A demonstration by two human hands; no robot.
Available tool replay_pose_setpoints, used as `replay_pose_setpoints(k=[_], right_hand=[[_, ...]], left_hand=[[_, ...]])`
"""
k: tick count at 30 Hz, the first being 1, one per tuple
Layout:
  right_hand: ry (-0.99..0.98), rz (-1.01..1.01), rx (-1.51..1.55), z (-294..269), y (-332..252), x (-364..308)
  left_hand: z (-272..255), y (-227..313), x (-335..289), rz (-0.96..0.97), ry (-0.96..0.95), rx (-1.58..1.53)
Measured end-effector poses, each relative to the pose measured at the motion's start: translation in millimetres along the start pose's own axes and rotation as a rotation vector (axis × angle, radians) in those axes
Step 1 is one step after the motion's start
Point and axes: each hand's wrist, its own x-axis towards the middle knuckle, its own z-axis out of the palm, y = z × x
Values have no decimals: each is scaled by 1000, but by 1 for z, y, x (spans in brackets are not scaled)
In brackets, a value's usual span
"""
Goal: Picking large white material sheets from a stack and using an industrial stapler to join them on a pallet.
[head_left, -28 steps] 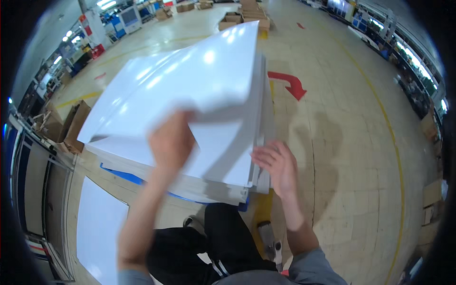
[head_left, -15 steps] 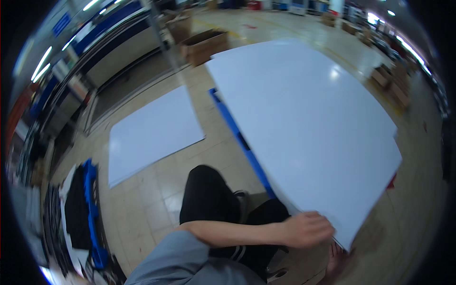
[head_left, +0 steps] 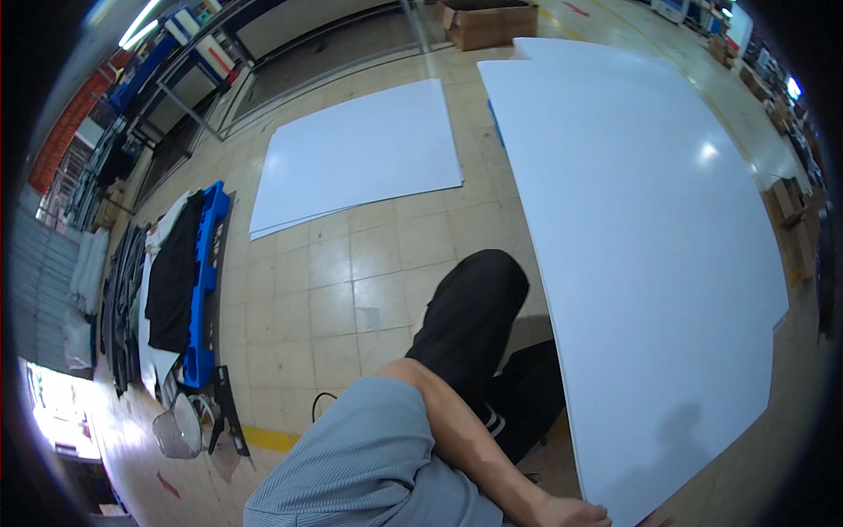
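Floor (head_left: 290, 347): tiled, thin white sheets (head_left: 364, 145) lying left
Large white sheet (head_left: 645, 237): right of legs (head_left: 474, 307)
Left hand (head_left: 571, 512): at its near edge, pinch can't tell
Right hand (head_left: 655, 521): sliver, grip can't tell
Progress: likely mid-handling, remainder unclear

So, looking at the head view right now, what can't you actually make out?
Left hand: head view, the lower edge cuts it off, so its grip is unclear.
Right hand: head view, nearly all of it lies beyond the lower edge.
Under the large white sheet: head view, the sheet covers what is there, except a blue bit at its left edge.
Cardboard box: head view, the top edge cuts off its far side.
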Motion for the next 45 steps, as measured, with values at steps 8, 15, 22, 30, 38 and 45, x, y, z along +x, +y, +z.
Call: replay_pose_setpoints(k=[8, 15, 22, 30, 38, 45], right_hand=[[205, -9, 75, 12, 28, -49], [-28, -229, -16, -151, 53, -78], [29, -294, 229, -190, 97, -67], [431, -178, -56, -157, 88, -91], [86, -371, 493, -148, 61, -43], [-129, -260, 465, -226, 35, -56]], left_hand=[[10, 8, -36, 121, -159, -461], [-43, -236, 2, -476, -405, -680], [-229, -604, -160, -884, 90, 756], [-236, -652, -185, -1594, -361, 238], [-335, -697, -135, -1724, -605, -122], [-262, -707, -120, -1713, -381, -431]])
